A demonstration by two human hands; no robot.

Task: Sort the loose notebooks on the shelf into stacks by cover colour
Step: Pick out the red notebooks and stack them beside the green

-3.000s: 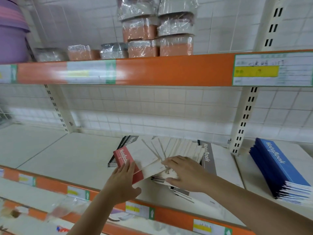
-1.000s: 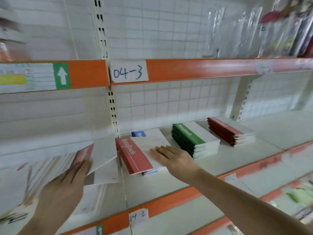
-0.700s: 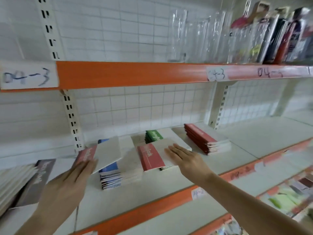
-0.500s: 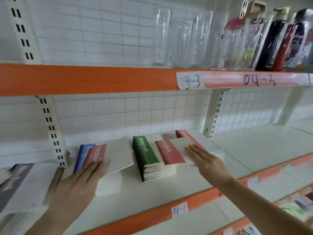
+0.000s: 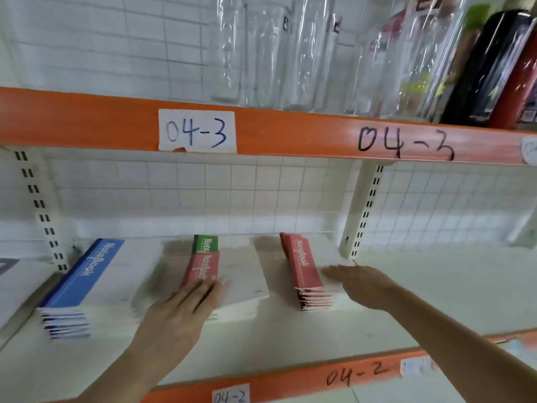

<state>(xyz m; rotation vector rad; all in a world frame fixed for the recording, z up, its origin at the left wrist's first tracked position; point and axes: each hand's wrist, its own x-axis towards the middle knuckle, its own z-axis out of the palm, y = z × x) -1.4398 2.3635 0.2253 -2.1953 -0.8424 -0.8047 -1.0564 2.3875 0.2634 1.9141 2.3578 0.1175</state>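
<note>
Notebooks lie in three stacks on the white shelf (image 5: 436, 292), each with its long axis running from the front edge back toward the tiled wall, coloured spine strip on the left and white cover to the right. At the left, the blue stack (image 5: 84, 282) leans slightly, its far end tilted to the right; white lettering along its strip reads "NoteBook", running front to back. In the middle, a red notebook (image 5: 200, 269) rests on top of the green stack (image 5: 205, 244), whose green strip shows behind it with "Note" legible; the red strip also reads "NoteBook". The left hand (image 5: 186, 306) lies on the near end of this red notebook with fingers stretched flat, pressing rather than gripping. At the right, the red stack (image 5: 303, 269) points straight back, its strip again printed "NoteBook". The right hand (image 5: 360, 283) reaches in from the right, fingers straight and touching the white cover of the stack's top book, holding nothing. The orange rail (image 5: 87, 120) of the shelf above carries a paper label (image 5: 197, 130) handwritten "04-3", and "04-3" is written again directly on the rail to the right. The lower orange rail (image 5: 290, 382) reads "04-2" twice. Clear wrapped glasses (image 5: 261, 50) stand on the upper shelf.
</note>
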